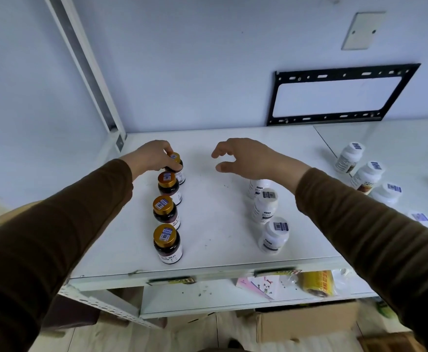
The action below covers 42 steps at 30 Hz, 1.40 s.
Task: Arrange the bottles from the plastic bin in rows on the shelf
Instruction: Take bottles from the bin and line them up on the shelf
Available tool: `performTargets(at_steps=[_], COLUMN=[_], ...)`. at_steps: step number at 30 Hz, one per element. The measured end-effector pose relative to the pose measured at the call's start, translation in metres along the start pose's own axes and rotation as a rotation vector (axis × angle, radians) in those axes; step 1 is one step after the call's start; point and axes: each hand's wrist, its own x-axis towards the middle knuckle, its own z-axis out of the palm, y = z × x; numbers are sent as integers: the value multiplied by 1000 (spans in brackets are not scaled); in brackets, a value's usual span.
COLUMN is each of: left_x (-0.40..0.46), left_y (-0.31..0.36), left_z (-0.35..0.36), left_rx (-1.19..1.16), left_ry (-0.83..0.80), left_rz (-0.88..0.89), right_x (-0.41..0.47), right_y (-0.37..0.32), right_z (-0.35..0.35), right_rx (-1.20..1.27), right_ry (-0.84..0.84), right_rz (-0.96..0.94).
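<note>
place: stockroom | evidence: white metal shelf [220, 265], barcode-labelled bottles [167, 243] in rows, cardboard box [306, 323] below

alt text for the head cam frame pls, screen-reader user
Left hand grips the rearmost of four gold-capped dark bottles lined front to back on a white shelf. Right hand hovers open above a row of three white bottles; more white bottles stand farther right.

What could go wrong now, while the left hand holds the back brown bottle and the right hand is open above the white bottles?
The brown bottles stand close, so the left hand, setting down the rear brown bottle, could knock its neighbour. The right hand and sleeve hang over the white bottles and might tip one.
</note>
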Motion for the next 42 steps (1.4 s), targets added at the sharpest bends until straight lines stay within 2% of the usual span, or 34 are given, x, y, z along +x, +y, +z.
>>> performTargets(at_steps=[5, 10, 13, 19, 28, 37, 42], left_x=[-9, -31, -49, -93, -181, -279, -308], left_y=[6, 36, 62, 129, 261, 349, 381], left_z=[-6, -13, -6, 40, 160, 335, 413], left_rx=[14, 64, 134, 305, 325, 314, 288], left_ry=[55, 244, 266, 166, 39, -141, -266], left_rz=[52, 298, 429, 736, 1064, 1072, 1033], right_x=[-11, -34, -57, -132, -306, -508, -582], right_y=[-3, -1, 3, 37, 116, 210, 258], right_z=[-5, -15, -19, -26, -41, -21, -8], right_rx=[19, 6, -7, -39, -119, -117, -81], right_ry=[18, 81, 153, 286, 427, 312, 247], right_rz=[5, 20, 45, 172, 385, 541, 600])
